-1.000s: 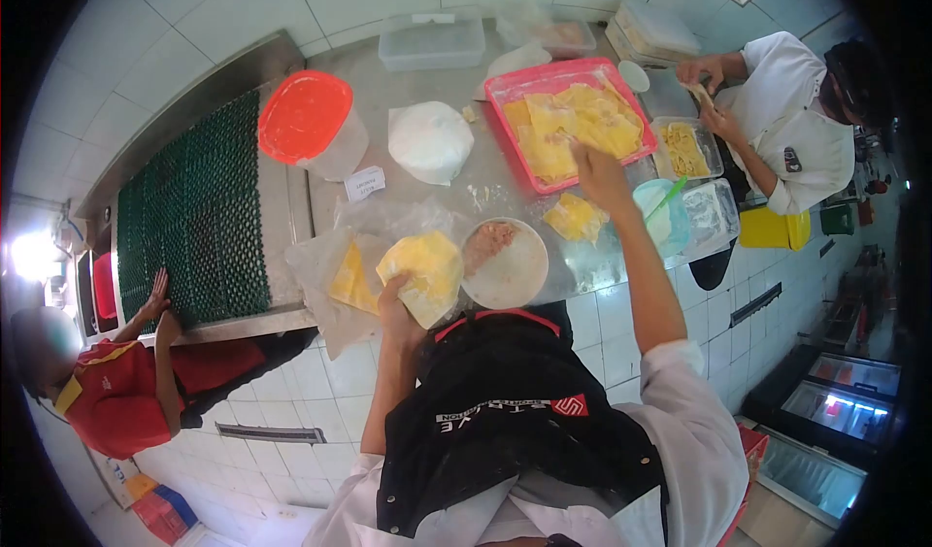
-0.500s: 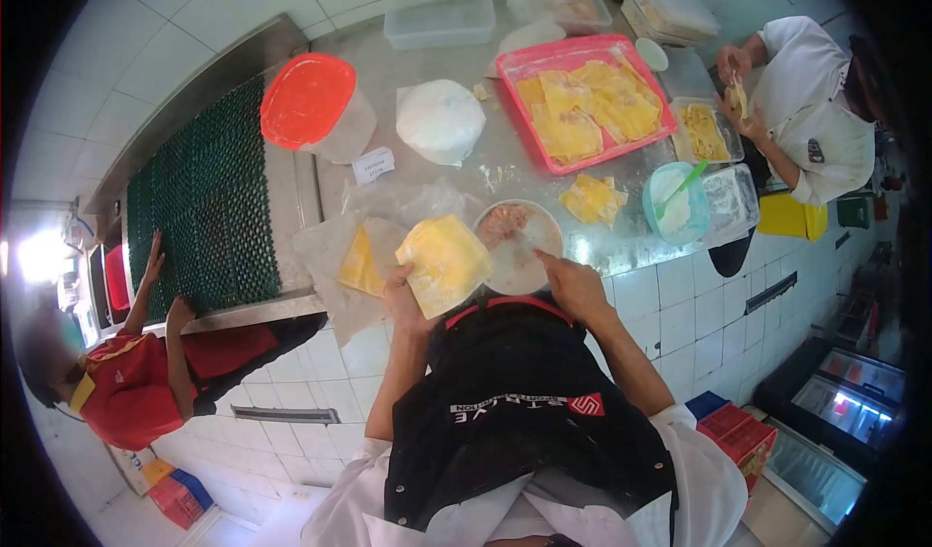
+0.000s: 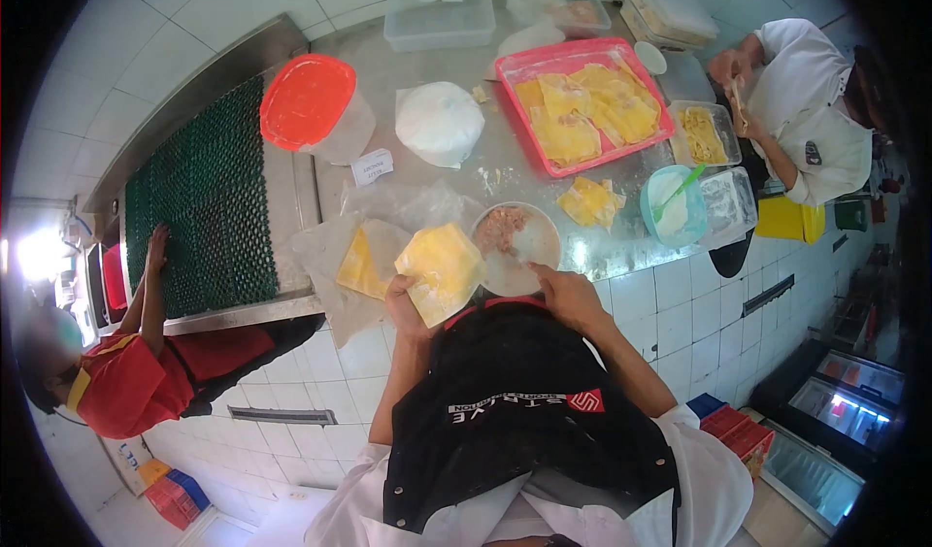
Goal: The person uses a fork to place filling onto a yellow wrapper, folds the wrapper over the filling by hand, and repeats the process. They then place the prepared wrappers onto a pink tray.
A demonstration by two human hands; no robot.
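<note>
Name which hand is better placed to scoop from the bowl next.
Probably the right hand: it is at the bowl, near the pinkish mixture, while the left hand is busy holding yellow sheets.

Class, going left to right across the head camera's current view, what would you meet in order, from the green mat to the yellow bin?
Green mat → red-lidded tub → left hand holding yellow sheets → pale round bowl → right hand → blue bowl → yellow bin.

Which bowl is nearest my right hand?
The white bowl holding pinkish filling; the pale blue bowl, farther right, has a green utensil in it.
</note>
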